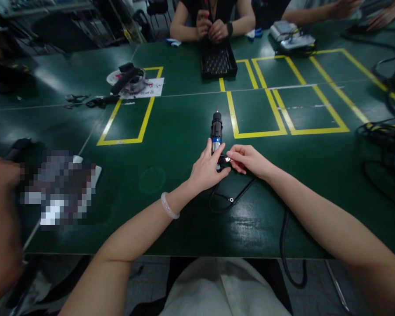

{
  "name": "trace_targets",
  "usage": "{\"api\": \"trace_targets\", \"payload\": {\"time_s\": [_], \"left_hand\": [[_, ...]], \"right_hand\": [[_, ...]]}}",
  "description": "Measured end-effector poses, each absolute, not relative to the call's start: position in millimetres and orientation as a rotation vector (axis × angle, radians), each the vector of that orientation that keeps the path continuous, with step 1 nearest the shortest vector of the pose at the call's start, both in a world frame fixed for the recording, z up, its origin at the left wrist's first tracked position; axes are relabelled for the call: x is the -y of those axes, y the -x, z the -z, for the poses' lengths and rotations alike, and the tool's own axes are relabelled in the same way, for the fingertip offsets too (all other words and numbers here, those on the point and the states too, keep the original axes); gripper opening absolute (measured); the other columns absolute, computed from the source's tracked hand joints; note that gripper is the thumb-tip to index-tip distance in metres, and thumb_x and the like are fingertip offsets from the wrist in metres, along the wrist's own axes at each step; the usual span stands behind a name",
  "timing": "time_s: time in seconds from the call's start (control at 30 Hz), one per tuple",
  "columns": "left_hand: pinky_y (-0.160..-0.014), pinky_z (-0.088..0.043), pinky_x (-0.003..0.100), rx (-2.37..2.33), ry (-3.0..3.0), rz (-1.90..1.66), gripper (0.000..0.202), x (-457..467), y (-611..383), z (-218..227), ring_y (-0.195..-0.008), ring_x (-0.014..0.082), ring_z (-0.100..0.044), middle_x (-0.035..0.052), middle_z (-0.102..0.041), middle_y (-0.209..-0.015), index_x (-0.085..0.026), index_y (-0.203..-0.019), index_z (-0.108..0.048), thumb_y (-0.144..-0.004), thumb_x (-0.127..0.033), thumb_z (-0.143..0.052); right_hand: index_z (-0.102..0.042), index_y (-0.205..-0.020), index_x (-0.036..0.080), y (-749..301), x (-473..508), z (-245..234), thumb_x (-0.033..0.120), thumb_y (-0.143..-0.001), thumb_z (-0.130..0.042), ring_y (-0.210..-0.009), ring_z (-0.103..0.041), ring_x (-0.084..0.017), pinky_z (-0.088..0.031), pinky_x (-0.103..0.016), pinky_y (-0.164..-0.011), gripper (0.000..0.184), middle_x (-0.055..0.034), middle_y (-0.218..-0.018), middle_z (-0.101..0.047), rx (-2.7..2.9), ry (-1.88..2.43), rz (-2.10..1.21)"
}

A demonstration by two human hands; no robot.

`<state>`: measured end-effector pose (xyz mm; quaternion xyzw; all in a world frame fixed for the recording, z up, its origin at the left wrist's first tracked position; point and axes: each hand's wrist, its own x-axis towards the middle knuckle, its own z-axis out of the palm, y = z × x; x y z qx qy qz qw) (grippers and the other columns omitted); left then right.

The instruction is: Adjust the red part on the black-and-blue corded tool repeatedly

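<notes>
A black electric screwdriver [216, 127] with a blue band lies on the green table [171, 145], tip pointing away from me. My left hand [206, 169] is closed around its near end, thumb on the blue band. My right hand [246, 159] pinches a small metal part at the tool's rear, where the black cable [232, 198] joins it. The cable loops toward me and drops over the table's front edge. A pale bangle [169, 206] is on my left wrist.
Yellow tape rectangles [273, 105] mark the table. A black parts tray [217, 62] sits in front of a person's hands [210, 28] opposite. Tools lie on a paper sheet [134, 83] at the back left, cables [386, 153] at the right. Another person's arm [0, 228] is at the left.
</notes>
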<state>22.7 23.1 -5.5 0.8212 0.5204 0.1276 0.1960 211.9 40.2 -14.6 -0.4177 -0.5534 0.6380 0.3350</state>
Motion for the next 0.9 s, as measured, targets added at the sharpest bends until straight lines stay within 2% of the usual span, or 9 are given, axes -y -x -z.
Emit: {"api": "trace_targets", "payload": {"time_s": [0.37,0.67,0.77,0.9], "left_hand": [[-0.108,-0.041,0.050,-1.436,-2.285,-0.362,0.074,-23.3,-23.3,5.9,-0.145,0.0378,-0.030,0.0171,-0.008,-0.164,-0.021,-0.153,-0.033,-0.087,-0.039,-0.060],[-0.109,-0.040,0.050,-1.426,-2.282,-0.369,0.076,-23.5,-22.7,6.2,-0.144,0.0379,-0.032,0.0182,-0.007,-0.164,-0.019,-0.153,-0.033,-0.087,-0.042,-0.061],[-0.108,-0.041,0.051,-1.421,-2.287,-0.370,0.077,-24.0,-21.8,7.4,-0.144,0.0385,-0.031,0.0187,-0.007,-0.164,-0.019,-0.154,-0.033,-0.087,-0.043,-0.061],[-0.108,-0.041,0.050,-1.422,-2.292,-0.380,0.078,-25.4,-20.7,10.4,-0.145,0.0384,-0.031,0.0182,-0.007,-0.164,-0.019,-0.154,-0.031,-0.086,-0.043,-0.061]], "right_hand": [[-0.049,-0.076,0.018,-212.2,-40.2,14.1,0.051,-0.085,-0.068,-0.036,-0.048,-0.006,-0.035,-0.015,-0.032,0.039,0.0040,-0.051,-0.059,1.404,1.096,-1.703],[-0.061,-0.093,0.015,-214.5,-40.9,12.2,0.039,-0.082,-0.074,-0.050,-0.051,-0.007,-0.041,-0.016,-0.037,0.029,0.0040,-0.066,-0.057,1.499,0.931,-1.695],[-0.061,-0.093,0.015,-216.7,-41.5,13.7,0.038,-0.084,-0.072,-0.054,-0.053,-0.008,-0.043,-0.017,-0.039,0.027,0.0025,-0.070,-0.057,1.535,0.916,-1.694],[-0.057,-0.094,0.016,-217.4,-41.2,15.6,0.035,-0.089,-0.067,-0.049,-0.050,-0.006,-0.042,-0.016,-0.038,0.022,0.0042,-0.067,-0.055,1.617,0.912,-1.669]]}}
